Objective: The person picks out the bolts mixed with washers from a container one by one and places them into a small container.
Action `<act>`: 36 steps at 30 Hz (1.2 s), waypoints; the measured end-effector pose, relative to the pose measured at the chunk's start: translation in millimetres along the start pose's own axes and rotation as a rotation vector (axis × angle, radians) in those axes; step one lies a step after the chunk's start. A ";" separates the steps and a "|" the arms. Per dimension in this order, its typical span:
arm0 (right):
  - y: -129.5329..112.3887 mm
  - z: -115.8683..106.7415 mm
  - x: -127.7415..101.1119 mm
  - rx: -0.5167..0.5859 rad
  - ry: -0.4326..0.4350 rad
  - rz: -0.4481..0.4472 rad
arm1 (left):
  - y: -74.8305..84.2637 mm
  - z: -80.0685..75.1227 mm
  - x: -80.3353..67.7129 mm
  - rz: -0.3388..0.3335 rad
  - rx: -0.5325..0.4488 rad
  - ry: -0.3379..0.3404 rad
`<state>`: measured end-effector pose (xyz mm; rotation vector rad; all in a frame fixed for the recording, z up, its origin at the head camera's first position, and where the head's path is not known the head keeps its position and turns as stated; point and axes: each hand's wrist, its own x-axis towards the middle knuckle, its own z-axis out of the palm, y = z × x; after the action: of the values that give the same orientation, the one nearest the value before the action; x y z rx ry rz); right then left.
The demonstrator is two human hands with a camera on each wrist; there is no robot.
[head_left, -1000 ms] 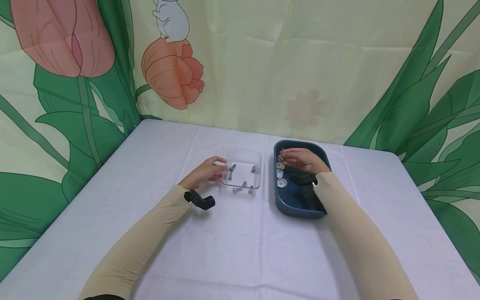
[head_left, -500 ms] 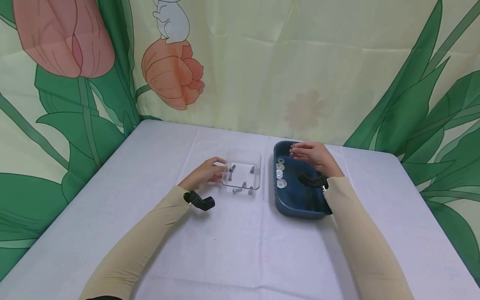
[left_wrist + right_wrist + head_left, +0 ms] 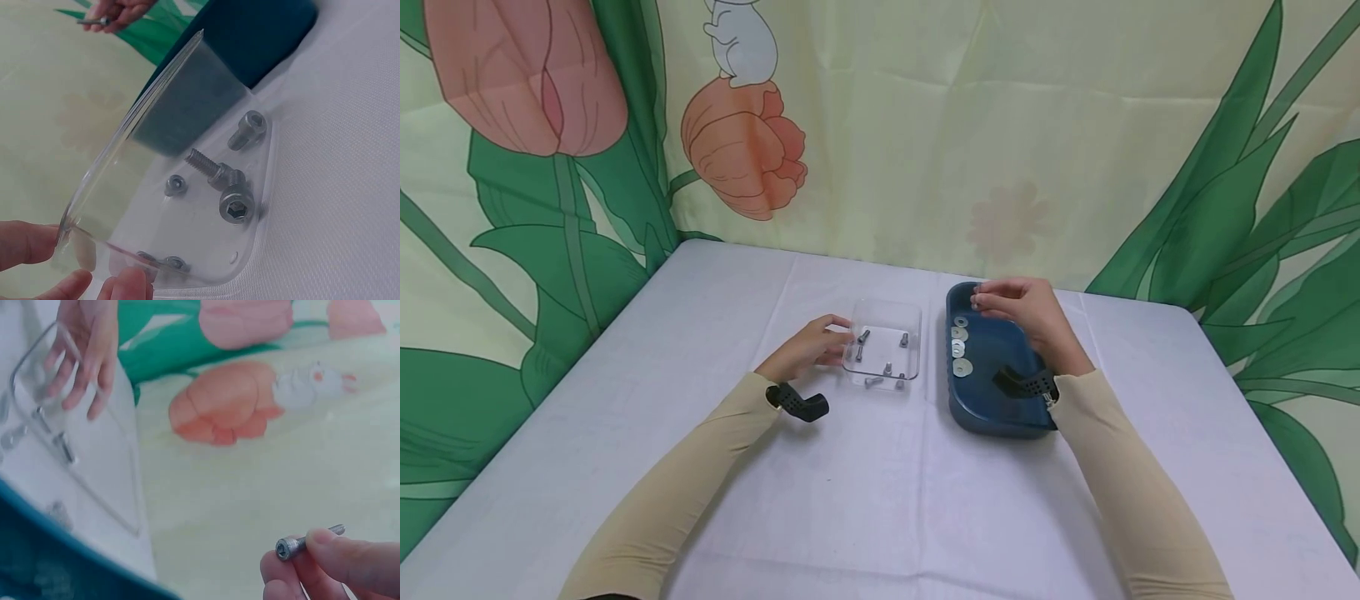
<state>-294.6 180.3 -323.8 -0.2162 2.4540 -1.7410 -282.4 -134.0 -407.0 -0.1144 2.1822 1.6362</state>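
Resting on the white tablecloth, both forearms in beige sleeves reach forward, a black wrist mount on each. Left hand is nearest: thumb and fingertips pinch the near left wall of the clear plastic tray. Tray sits flat on the cloth and holds several loose socket-head bolts; one lies on its side, others stand head-down or head-up. Just beside the tray on its right sits the dark blue bin, close by it; I cannot tell if they touch. Four flat washers lie in a row along the bin's left inner side. Right hand hovers over the bin's far end, fingers curled, thumb and forefinger pinching a single small bolt by its shank, socket head sticking out toward the left hand. Bolt is held in the air above the bin, clear of the washers. Behind the table hangs a flower-print backdrop.
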 end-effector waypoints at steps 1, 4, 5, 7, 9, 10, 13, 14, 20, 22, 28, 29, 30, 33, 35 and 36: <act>-3.4 2.5 -1.4 -0.001 0.004 -0.004 | 0.0 0.1 -0.1 0.001 -0.002 0.000; -12.2 10.1 -3.7 -0.010 0.008 -0.020 | 0.3 0.3 -0.4 0.002 -0.004 -0.001; -14.8 12.8 -3.9 -0.019 0.008 -0.025 | 0.6 0.2 -0.5 0.002 -0.002 -0.001; -19.1 18.4 -3.4 -0.041 0.001 -0.034 | 1.1 0.1 -0.5 0.002 -0.006 -0.002; -22.4 24.6 -2.2 -0.071 -0.017 -0.047 | 1.5 0.1 -0.4 0.000 -0.008 -0.002; -23.8 27.9 -1.2 -0.085 -0.030 -0.050 | 1.7 0.0 -0.4 -0.001 -0.005 0.000; -26.6 38.3 3.5 -0.114 -0.076 -0.060 | 2.0 0.1 -0.1 -0.006 0.000 0.003; -26.7 41.6 5.7 -0.125 -0.093 -0.063 | 2.0 0.2 0.0 -0.008 0.002 0.005; -27.9 59.9 19.8 -0.190 -0.154 -0.047 | 1.3 0.9 2.0 -0.017 0.008 0.015; -28.3 65.1 25.0 -0.213 -0.166 -0.034 | 1.1 0.8 2.5 -0.019 0.013 0.017; -26.5 75.6 42.6 -0.256 -0.186 -0.012 | 1.3 0.8 2.8 -0.019 0.011 0.017; -26.1 77.0 45.1 -0.259 -0.188 -0.009 | 1.1 0.8 2.9 -0.019 0.009 0.016; -25.6 78.3 47.3 -0.266 -0.192 -0.008 | 1.1 0.7 2.9 -0.017 0.004 0.014; -23.9 81.2 52.3 -0.274 -0.204 -0.001 | 1.4 0.7 2.6 -0.013 -0.004 0.011; -22.4 82.8 54.9 -0.271 -0.213 0.013 | 2.0 1.0 1.7 -0.016 -0.003 0.011; -22.0 83.4 55.6 -0.277 -0.219 0.021 | 2.3 1.0 1.1 -0.014 -0.003 0.010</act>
<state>-332.9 85.4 -331.5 -0.3831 2.5122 -1.2866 -283.9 -132.2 -405.7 -0.1386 2.1820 1.6347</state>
